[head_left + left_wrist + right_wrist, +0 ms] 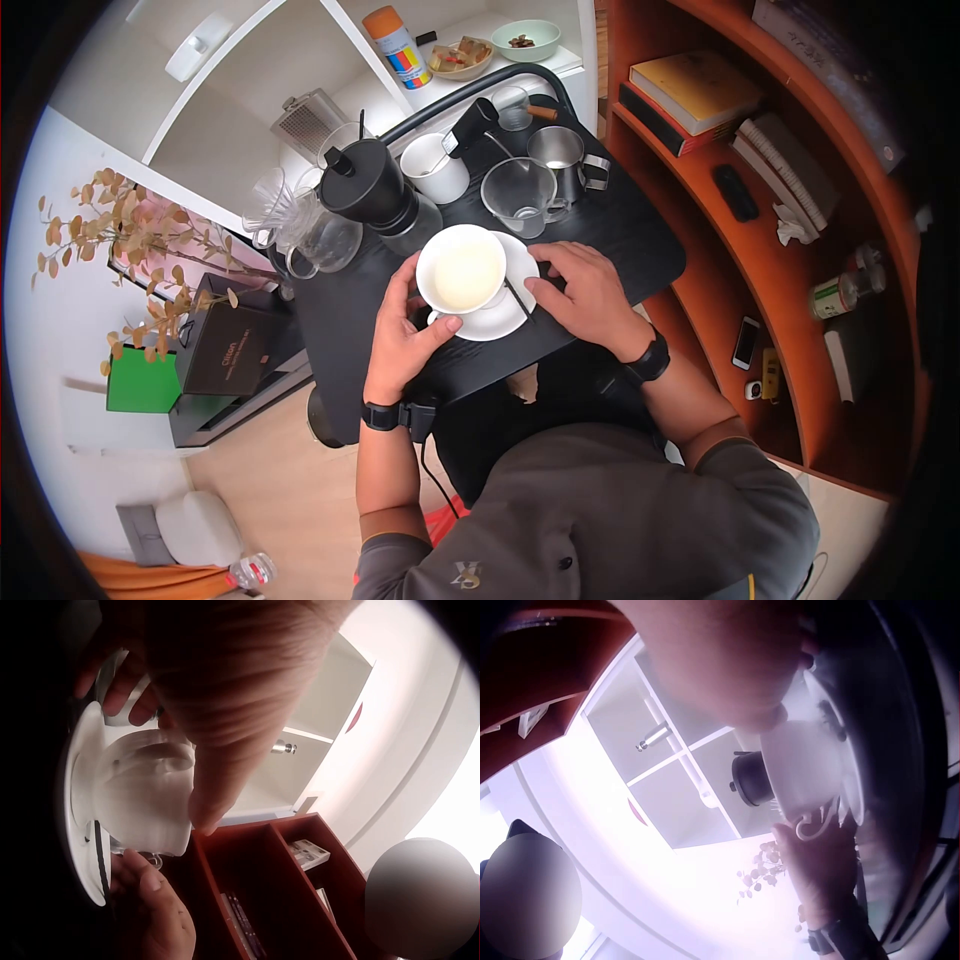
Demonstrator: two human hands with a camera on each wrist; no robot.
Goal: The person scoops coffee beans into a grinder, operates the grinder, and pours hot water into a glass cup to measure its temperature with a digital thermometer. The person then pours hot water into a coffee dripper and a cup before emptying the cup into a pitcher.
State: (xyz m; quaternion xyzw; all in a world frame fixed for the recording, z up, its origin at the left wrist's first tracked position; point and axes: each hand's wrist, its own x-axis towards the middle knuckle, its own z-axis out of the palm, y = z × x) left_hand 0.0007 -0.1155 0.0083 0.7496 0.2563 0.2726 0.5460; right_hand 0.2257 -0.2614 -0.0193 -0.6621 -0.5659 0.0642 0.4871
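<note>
A white cup (462, 268) filled with a pale creamy liquid stands on a white saucer (520, 262). My left hand (400, 335) holds the cup from its left side, the thumb near the handle (171, 756) and the fingers along the far side. At the saucer's right edge, my right hand (585, 295) pinches the rim with thumb and forefinger. A thin black stick (521, 302) lies across the saucer beside the cup. In the right wrist view, the cup (802, 765) hides part of the left fingers.
Behind the cup stand a black coffee grinder (362, 185), a white mug (436, 168), a glass cup (518, 195), a steel pitcher (556, 150) and glass vessels (330, 240). The black table's (450, 370) front edge is close to my body. A brown shelf (700, 210) curves along the right.
</note>
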